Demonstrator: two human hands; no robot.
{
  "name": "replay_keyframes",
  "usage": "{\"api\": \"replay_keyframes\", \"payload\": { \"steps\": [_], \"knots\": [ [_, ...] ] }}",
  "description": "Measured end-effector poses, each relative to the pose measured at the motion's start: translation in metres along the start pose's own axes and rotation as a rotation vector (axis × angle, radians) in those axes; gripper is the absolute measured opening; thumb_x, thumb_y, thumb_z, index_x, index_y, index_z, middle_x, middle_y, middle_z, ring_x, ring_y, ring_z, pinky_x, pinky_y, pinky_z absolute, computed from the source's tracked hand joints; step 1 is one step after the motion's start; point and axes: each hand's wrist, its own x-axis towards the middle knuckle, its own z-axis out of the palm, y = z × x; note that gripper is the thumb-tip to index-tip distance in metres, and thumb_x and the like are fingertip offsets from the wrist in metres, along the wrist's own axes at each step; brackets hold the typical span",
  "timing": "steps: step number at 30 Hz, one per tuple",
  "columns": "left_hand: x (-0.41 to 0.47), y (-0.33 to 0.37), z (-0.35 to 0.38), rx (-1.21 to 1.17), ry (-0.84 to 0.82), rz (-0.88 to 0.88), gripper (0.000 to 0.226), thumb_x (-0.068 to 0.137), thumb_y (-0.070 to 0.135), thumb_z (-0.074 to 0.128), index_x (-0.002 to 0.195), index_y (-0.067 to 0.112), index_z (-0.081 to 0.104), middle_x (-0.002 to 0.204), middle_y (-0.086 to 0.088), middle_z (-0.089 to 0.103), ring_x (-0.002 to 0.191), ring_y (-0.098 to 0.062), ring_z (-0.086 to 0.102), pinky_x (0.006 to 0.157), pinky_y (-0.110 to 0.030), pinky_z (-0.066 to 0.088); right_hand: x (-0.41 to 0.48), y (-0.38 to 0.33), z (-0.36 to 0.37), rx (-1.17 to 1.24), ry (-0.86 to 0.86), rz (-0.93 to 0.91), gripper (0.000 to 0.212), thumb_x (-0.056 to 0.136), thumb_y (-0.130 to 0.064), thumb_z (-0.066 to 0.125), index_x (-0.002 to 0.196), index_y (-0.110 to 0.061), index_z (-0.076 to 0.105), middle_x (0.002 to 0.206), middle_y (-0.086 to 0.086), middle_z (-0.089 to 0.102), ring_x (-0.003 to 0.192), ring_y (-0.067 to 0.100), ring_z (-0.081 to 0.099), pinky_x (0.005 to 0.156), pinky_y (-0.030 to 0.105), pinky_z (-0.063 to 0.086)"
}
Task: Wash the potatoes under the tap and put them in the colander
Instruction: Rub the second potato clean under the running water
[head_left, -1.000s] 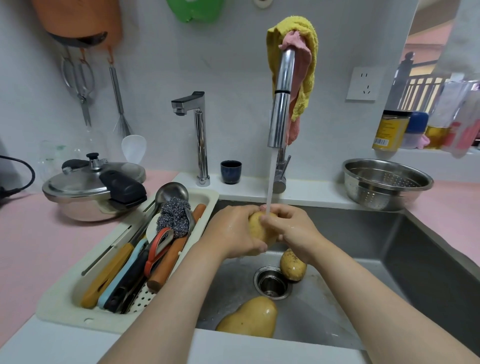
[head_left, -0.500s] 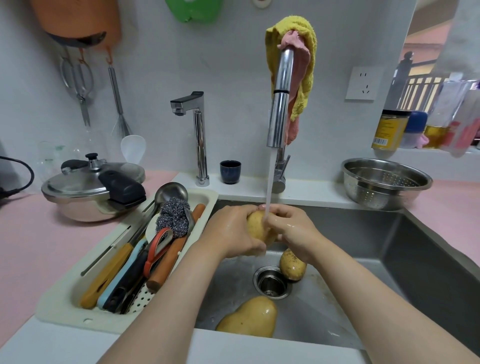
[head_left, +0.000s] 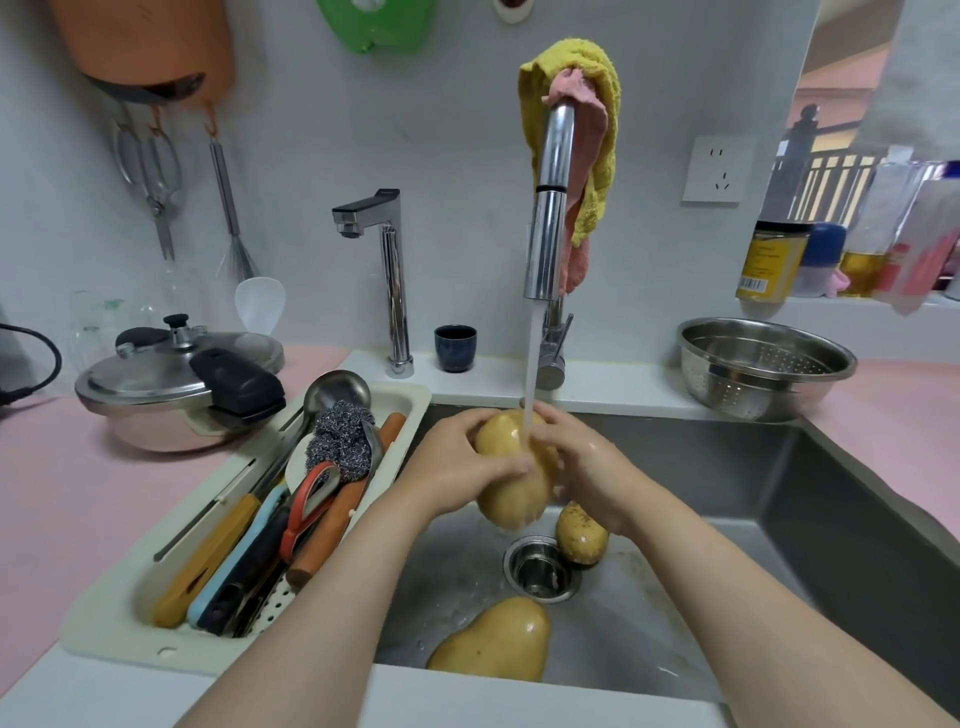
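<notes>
Together, both hands, left (head_left: 457, 467) and right (head_left: 587, 467), grip the potato (head_left: 511, 486) between them under the tap (head_left: 548, 208).

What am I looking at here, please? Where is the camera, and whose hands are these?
There is no machine. A person wears one wide camera on the head, so you look down along their arms. The left hand and right hand both grip a potato under water running from the tap. Two more lie in the sink: a small potato beside the drain and a large potato near the front edge. The steel colander stands on the counter to the right, nothing visible in it. A tray of utensils sits left of the sink.
</notes>
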Motion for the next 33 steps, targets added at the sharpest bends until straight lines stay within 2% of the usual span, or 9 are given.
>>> {"api": "replay_keyframes", "payload": {
  "steps": [3,6,8,14,17,21,26,30,33],
  "knots": [
    [0.002,0.001,0.01,-0.234,-0.028,-0.07,0.045,0.09,0.045,0.071,0.13,0.036,0.054,0.127,0.005,0.061,0.113,-0.016,0.061,0.095,-0.05,0.057,0.003,0.006,-0.004,0.057,-0.033,0.05,0.068,0.079,-0.048,0.077,0.142,-0.049,0.052,0.141,0.001,0.062,0.124,0.032,0.065,0.097,0.059,0.056],
    [0.002,0.01,0.02,-0.386,-0.01,-0.141,0.039,0.105,0.047,0.044,0.142,0.034,0.048,0.14,-0.001,0.057,0.122,-0.021,0.058,0.105,-0.051,0.05,0.004,0.005,0.004,0.0,0.062,0.012,0.046,0.095,-0.045,0.064,0.139,-0.049,0.053,0.137,-0.005,0.061,0.122,0.029,0.064,0.089,0.054,0.06],
    [0.003,0.013,0.024,-0.441,0.009,-0.225,0.046,0.107,0.051,0.032,0.149,0.034,0.041,0.143,-0.001,0.054,0.127,-0.023,0.055,0.108,-0.051,0.047,0.007,0.001,0.014,-0.122,0.221,-0.048,0.03,0.106,-0.043,0.046,0.135,-0.046,0.054,0.134,-0.006,0.062,0.123,0.022,0.061,0.099,0.05,0.055],
    [0.005,0.005,0.026,-0.5,-0.16,-0.251,0.046,0.102,0.039,0.053,0.144,0.049,0.038,0.134,0.004,0.051,0.115,-0.027,0.059,0.087,-0.051,0.06,0.004,-0.007,0.021,-0.084,0.353,0.119,0.042,0.11,-0.031,0.024,0.139,-0.034,0.054,0.135,0.007,0.058,0.117,0.031,0.058,0.087,0.057,0.06],
    [0.014,0.004,0.026,-0.511,-0.015,-0.262,0.033,0.1,0.05,0.049,0.132,0.045,0.056,0.132,0.0,0.062,0.114,-0.028,0.063,0.08,-0.05,0.061,0.004,-0.006,0.021,-0.014,0.254,0.094,0.041,0.107,-0.031,0.037,0.147,-0.037,0.047,0.141,0.007,0.056,0.121,0.033,0.059,0.092,0.058,0.059],
    [0.014,0.006,0.01,-0.752,0.106,-0.497,0.032,0.102,0.048,0.051,0.117,0.023,0.066,0.106,-0.014,0.073,0.084,-0.035,0.072,0.059,-0.047,0.06,0.003,-0.002,0.021,0.028,-0.043,0.029,0.078,0.088,-0.023,0.067,0.154,-0.045,0.032,0.142,0.003,0.053,0.124,0.029,0.061,0.086,0.036,0.057],
    [0.003,0.014,0.008,-0.953,-0.148,-0.501,0.046,0.108,0.047,0.037,0.132,0.013,0.056,0.119,-0.027,0.068,0.097,-0.047,0.07,0.068,-0.059,0.062,0.004,-0.012,0.024,0.047,0.161,-0.043,0.039,0.092,-0.046,0.068,0.127,-0.031,0.062,0.127,0.007,0.068,0.108,0.025,0.071,0.091,0.045,0.059],
    [0.002,0.011,0.017,-0.635,-0.262,-0.346,0.059,0.101,0.064,0.038,0.141,0.023,0.052,0.115,-0.008,0.069,0.089,-0.024,0.071,0.079,-0.046,0.055,0.007,-0.017,0.016,0.3,0.35,0.128,0.028,0.098,-0.041,0.061,0.112,-0.018,0.07,0.108,0.017,0.076,0.095,0.035,0.076,0.087,0.057,0.061],
    [0.0,0.008,0.024,-0.359,-0.222,-0.199,0.06,0.091,0.065,0.053,0.144,0.038,0.042,0.132,0.0,0.059,0.115,-0.022,0.062,0.103,-0.049,0.05,0.006,-0.013,0.015,0.348,0.38,0.236,0.036,0.106,-0.043,0.048,0.126,-0.017,0.063,0.108,0.021,0.074,0.09,0.04,0.074,0.084,0.059,0.059]
  ]
}}
